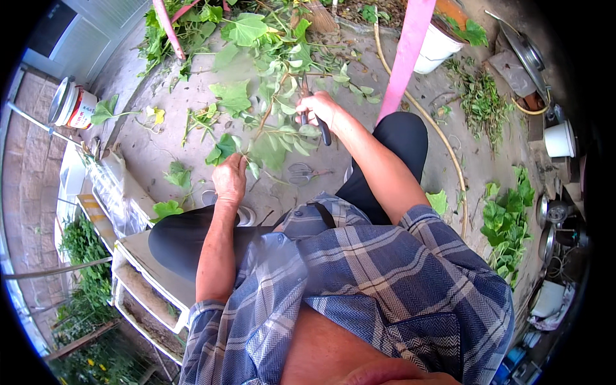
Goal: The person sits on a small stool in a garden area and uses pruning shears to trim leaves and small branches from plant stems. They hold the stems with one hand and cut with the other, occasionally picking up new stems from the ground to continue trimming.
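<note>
My right hand (pixel 319 109) is wrapped round a pair of dark-handled pruning shears (pixel 325 133). Their blades point away from me, among the leaves of a cut branch (pixel 265 117). Closer to my left knee, my left hand (pixel 230 178) is closed in a pinch on the lower end of that branch, its fingertips partly hidden. Oval pale leaves grow along the stem. Beneath it on the concrete lies a pair of scissors (pixel 299 173). Large lobed leaves (pixel 232 97) are scattered just beyond both hands.
A heap of leafy vines (pixel 247 29) and a straw broom (pixel 316 16) lie at the far side. A hose (pixel 443 122) curves along my right, past a white bucket (pixel 436 51) and cut greenery (pixel 507 221). At my left are a paint pail (pixel 74 106) and a white rack (pixel 151 292).
</note>
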The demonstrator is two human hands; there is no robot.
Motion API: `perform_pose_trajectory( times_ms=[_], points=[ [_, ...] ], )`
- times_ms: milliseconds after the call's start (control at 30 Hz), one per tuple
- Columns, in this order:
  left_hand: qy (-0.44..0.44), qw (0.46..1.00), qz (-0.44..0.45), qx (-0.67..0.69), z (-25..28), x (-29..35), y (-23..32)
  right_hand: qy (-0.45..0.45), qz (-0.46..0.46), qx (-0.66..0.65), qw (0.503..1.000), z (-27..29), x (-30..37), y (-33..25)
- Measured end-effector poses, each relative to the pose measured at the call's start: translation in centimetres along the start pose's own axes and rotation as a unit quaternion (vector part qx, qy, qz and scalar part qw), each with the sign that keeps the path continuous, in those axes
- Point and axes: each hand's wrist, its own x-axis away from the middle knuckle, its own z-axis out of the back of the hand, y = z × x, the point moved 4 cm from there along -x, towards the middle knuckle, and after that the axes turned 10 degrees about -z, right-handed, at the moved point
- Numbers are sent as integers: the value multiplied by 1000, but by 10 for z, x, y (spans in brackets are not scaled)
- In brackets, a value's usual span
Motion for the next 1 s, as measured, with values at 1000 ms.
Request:
perform_pose_trajectory(
  times_ms=[1000],
  points=[
    [-102, 994, 3, -45, -12, 1, -1, 121, -58, -10, 991, -1, -2, 30]
  ],
)
